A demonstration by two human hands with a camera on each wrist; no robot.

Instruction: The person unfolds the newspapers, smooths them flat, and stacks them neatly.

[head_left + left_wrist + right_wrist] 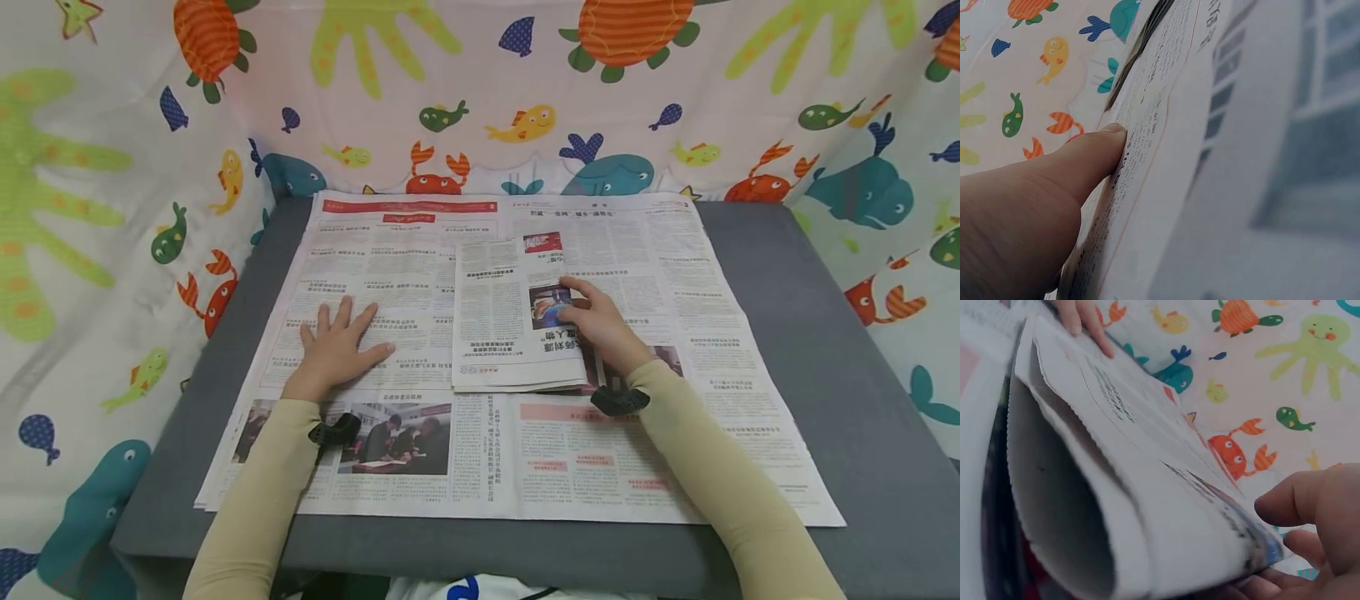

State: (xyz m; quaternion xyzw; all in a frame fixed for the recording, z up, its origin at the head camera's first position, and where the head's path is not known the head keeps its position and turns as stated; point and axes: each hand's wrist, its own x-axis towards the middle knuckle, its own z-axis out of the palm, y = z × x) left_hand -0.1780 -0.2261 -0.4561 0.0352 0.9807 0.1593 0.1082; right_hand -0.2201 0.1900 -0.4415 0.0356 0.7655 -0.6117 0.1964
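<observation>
Right up against the left side of the right hand (606, 333), here's the folded newspaper (487, 325), lying on top of a wide spread of newspaper (390, 250). The right hand is at its right edge, fingers bent, thumb and forefinger apart, the thumb by the small colour photo (546, 308). Whether those fingers actually pinch the paper, I cannot tell!

Over to the right wrist view: below and left of that hand, the near end of the folded newspaper bulges, its layers standing apart around a dark hollow.

Across to the left hand (333, 358), and it's wide, fingers splayed, palm down on the spread of newspaper, gripping nothing. The folded newspaper sits off to its right, with a strip of the printed sheet between them. In the left wrist view the thumb (1100, 140) lies against the print.

Nearer the person than the left hand, a large printed photo (397, 437) shows beside the left wrist. Each wrist wears a black device, one behind the left hand (336, 429), one behind the right (619, 401). Out past the right hand runs the grey table (862, 400), and beyond both hands hangs a sea-creature curtain (262, 50).
</observation>
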